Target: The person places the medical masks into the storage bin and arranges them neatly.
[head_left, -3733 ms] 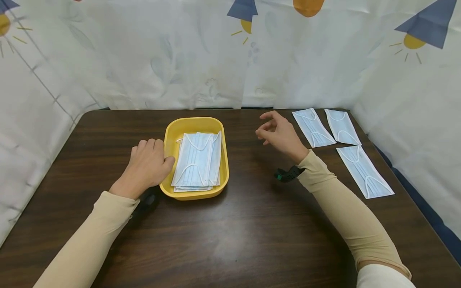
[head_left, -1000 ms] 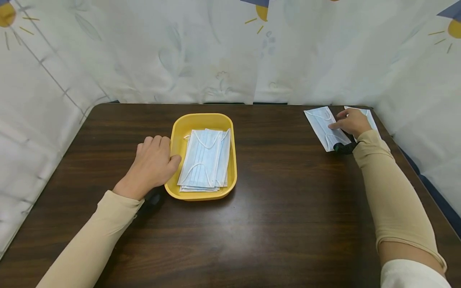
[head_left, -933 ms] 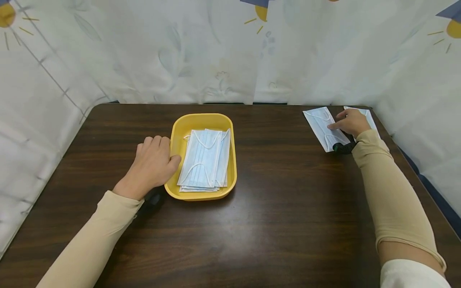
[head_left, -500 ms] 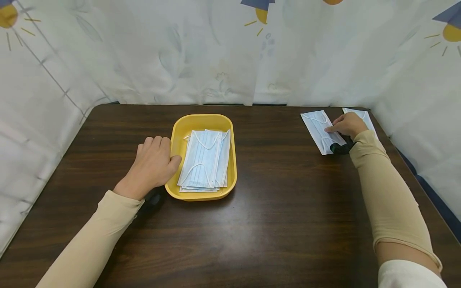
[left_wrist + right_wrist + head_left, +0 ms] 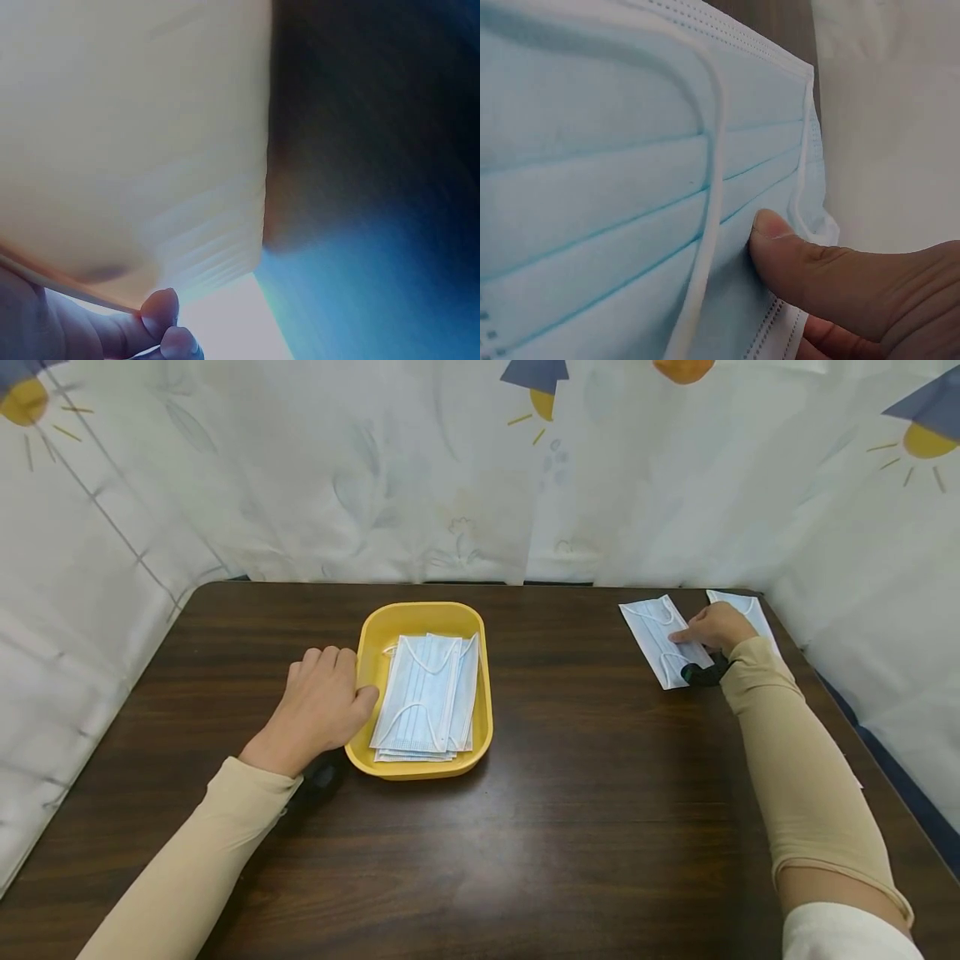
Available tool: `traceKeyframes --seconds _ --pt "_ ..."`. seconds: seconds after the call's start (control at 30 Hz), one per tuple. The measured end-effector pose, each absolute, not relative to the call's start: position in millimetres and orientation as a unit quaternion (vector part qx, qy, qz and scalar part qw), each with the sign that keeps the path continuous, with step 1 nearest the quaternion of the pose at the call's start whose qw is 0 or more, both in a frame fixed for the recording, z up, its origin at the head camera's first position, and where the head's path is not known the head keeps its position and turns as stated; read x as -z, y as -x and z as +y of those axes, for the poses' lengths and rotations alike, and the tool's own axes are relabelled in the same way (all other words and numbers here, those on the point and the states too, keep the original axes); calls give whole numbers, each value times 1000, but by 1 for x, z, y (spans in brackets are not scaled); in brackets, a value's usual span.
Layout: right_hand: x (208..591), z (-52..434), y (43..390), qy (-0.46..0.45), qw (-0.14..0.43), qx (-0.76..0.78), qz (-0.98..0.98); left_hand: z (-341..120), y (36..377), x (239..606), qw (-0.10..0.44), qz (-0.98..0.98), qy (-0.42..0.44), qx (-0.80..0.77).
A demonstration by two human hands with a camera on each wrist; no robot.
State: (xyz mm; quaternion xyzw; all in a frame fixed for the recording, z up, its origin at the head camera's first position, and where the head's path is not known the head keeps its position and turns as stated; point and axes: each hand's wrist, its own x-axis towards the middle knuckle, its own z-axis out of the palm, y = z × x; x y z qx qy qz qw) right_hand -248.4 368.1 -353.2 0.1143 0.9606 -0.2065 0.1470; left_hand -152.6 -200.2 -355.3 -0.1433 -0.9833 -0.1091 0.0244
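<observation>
My left hand (image 5: 318,702) grips the left rim of a yellow plastic tray (image 5: 482,718), thumb over the edge. In the left wrist view its fingertips (image 5: 161,315) curl beneath the rim of the tray (image 5: 135,135). Several light-blue pleated face masks (image 5: 420,693) with white ear loops lie stacked inside. At the far right, my right hand (image 5: 720,625) pinches a face mask (image 5: 647,628) at its right edge. In the right wrist view the thumb (image 5: 810,274) presses on that mask (image 5: 615,202), with the other fingers partly hidden behind it.
Another face mask (image 5: 752,607) lies at the table's far right corner, partly covered by the right hand. A sliver of white (image 5: 859,783) shows beside the right sleeve. Behind the dark wooden table (image 5: 487,852) hangs a printed white curtain (image 5: 300,485).
My right hand has moved from near the middle of the table to the mask at the far right. Over the last second that mask has shifted slightly left. The left hand stays on the tray.
</observation>
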Motion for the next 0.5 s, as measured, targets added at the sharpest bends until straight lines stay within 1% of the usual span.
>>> traceKeyframes --seconds 0.27,0.5 --pt "346 370 240 -123 196 289 929 -201 152 353 21 -983 145 109" --pt "338 369 232 -117 219 356 901 -202 151 353 16 -983 145 112"
